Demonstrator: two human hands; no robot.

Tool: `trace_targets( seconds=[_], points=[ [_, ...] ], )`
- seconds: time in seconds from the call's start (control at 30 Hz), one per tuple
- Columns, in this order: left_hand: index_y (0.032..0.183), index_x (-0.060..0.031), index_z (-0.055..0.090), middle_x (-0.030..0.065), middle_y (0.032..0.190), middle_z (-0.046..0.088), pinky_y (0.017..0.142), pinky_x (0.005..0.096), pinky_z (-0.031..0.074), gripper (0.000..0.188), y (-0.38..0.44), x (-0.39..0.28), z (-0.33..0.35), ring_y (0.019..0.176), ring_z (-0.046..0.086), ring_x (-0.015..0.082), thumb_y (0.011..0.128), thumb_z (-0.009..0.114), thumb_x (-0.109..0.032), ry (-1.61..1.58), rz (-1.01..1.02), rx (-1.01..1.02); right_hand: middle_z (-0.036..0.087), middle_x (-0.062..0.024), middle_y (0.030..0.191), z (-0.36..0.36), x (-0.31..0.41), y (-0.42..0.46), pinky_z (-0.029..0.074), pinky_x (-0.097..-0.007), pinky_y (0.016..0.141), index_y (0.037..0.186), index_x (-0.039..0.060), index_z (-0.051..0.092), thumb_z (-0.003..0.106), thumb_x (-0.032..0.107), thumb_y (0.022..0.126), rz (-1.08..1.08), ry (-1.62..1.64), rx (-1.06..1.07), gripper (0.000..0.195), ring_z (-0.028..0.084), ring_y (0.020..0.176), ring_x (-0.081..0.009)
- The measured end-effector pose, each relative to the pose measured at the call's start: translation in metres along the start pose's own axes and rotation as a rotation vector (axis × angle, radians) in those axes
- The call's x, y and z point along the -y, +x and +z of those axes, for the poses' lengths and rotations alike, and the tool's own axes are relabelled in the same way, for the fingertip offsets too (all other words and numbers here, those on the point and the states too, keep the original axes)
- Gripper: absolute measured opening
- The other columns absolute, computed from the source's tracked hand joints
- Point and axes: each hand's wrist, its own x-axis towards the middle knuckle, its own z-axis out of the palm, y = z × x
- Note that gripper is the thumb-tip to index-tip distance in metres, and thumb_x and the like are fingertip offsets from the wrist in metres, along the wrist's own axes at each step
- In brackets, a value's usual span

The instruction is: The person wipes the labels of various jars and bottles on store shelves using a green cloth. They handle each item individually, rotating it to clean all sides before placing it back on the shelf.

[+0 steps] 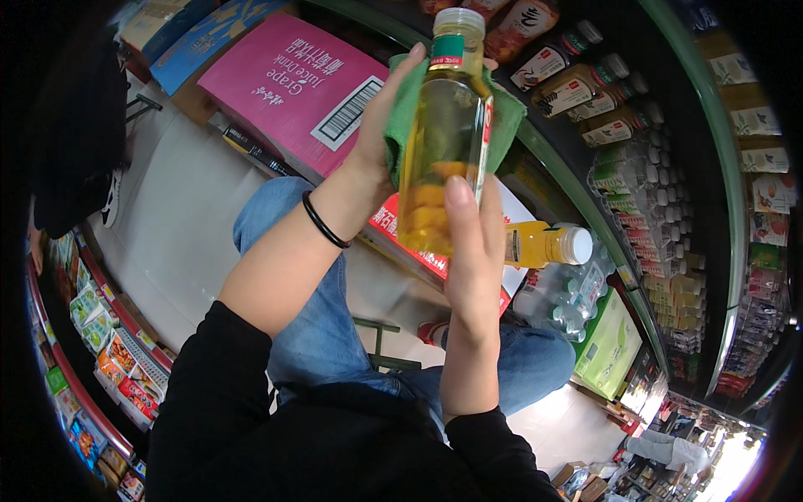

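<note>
A clear bottle of yellow drink with a white cap and pieces of fruit near its base is held upright before me. My right hand grips its lower part, the thumb across the front. My left hand, with a black band on the wrist, holds a green cloth behind the bottle's upper part; its fingers are mostly hidden. Beside my right hand, a bottle of orange-yellow drink with a white cap lies over a red and white carton.
A pink juice carton and a blue carton stand at upper left. Shelves of bottles curve along the right. Shrink-wrapped water bottles sit by a green carton. A person's dark-clothed legs are at left, near shelved packets.
</note>
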Motion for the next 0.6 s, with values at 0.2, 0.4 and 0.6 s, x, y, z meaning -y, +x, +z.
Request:
trace_targets(
  seconds=[0.2,0.4,0.6],
  points=[
    [0.143,-0.0020,0.050,0.0086,0.137,0.058,0.107,0.0299,0.042,0.066,-0.021,0.033,0.032,0.123,0.054,0.0101,0.108,0.041,-0.057,0.899,0.378,-0.212,0.067,-0.0226,0.122,0.006,0.002,0.029,0.050,-0.0409,0.096,0.141,-0.0004,0.044,0.054,0.039,0.107,-0.296,-0.766,-0.455,0.053,0.066,0.115,-0.0319],
    [0.134,-0.0048,0.060,0.0053,0.122,0.068,0.096,0.0283,0.053,0.071,-0.011,0.019,0.022,0.107,0.067,0.0124,0.105,0.038,-0.065,0.529,0.118,-0.424,0.053,-0.0272,0.142,-0.004,-0.008,0.037,0.045,-0.0415,0.106,0.155,-0.0018,0.034,0.055,0.033,0.107,-0.411,-0.225,-0.208,0.063,0.055,0.130,-0.0345],
    [0.135,0.0002,0.058,0.0149,0.120,0.070,0.093,0.0339,0.058,0.073,-0.003,-0.007,0.001,0.105,0.071,0.0214,0.107,0.032,-0.062,0.358,0.090,-0.365,0.053,-0.0268,0.133,0.012,-0.036,-0.003,0.043,-0.0432,0.105,0.157,-0.0003,0.033,0.070,0.019,0.095,-0.378,-0.440,-0.236,0.076,0.055,0.119,-0.0371]
  ],
)
